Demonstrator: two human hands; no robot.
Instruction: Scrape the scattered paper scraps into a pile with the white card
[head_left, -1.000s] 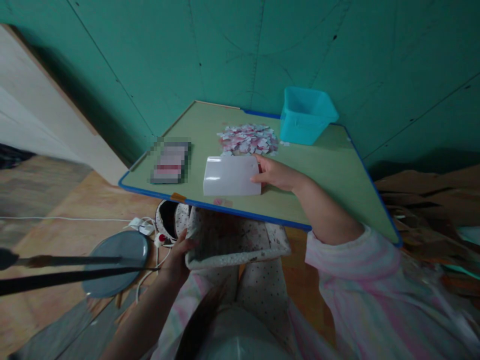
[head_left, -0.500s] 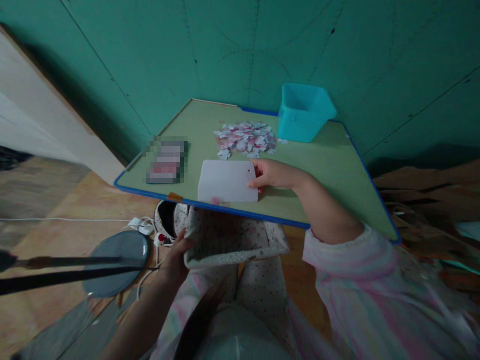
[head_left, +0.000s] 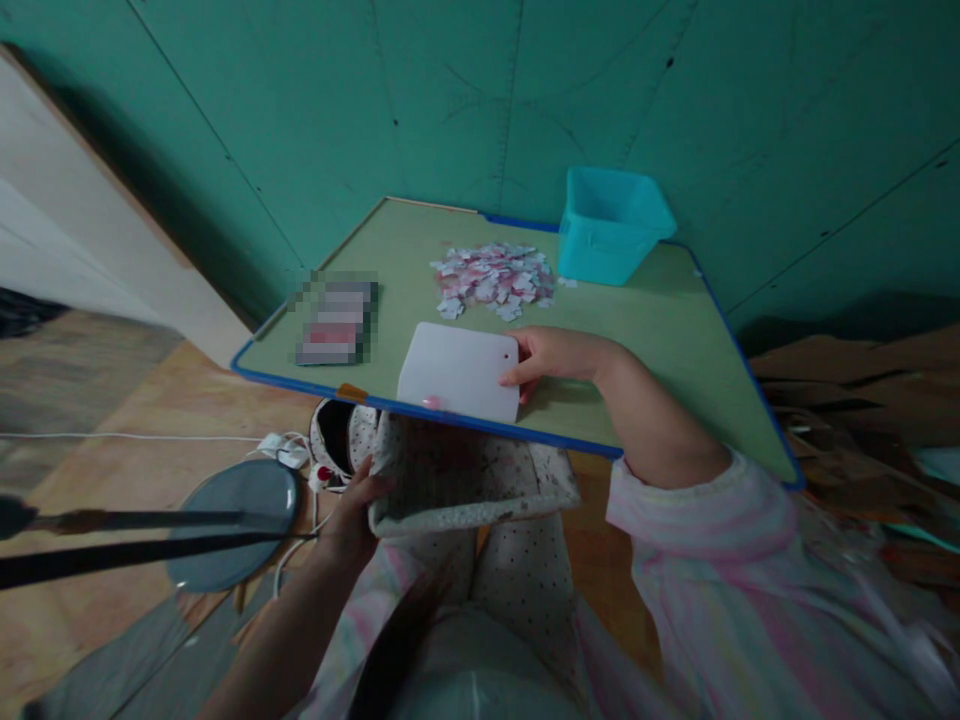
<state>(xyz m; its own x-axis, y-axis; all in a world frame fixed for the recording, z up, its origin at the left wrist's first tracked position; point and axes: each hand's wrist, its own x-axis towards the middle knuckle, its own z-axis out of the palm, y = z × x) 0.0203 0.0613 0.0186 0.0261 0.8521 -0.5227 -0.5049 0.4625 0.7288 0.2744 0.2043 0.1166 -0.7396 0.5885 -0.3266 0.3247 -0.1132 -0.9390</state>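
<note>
My right hand (head_left: 541, 362) is closed on the right end of a white flat scraper (head_left: 459, 370) with a small hole near one corner. The scraper stands tilted on the table, its lower edge at the blue front rim, with a small pinkish bit (head_left: 430, 402) by it. My left hand (head_left: 355, 518) grips the left side of a pale, stained open bin (head_left: 469, 512) just below that rim; part of its inside is in shadow. Behind the scraper lies a heap of small white and pink paper scraps (head_left: 495, 278).
A turquoise plastic bin (head_left: 606, 240) stands at the back right of the green table (head_left: 645, 340). A blurred-out phone-like item (head_left: 335, 325) lies on the left. Below left are a grey round stool (head_left: 236, 525), a power strip (head_left: 283, 450) and a white cord. Cardboard (head_left: 862, 380) is piled right.
My right hand has drawn the scraper slightly toward the front edge and to the right, with its right end lower. My left hand and the pale bin stay in place.
</note>
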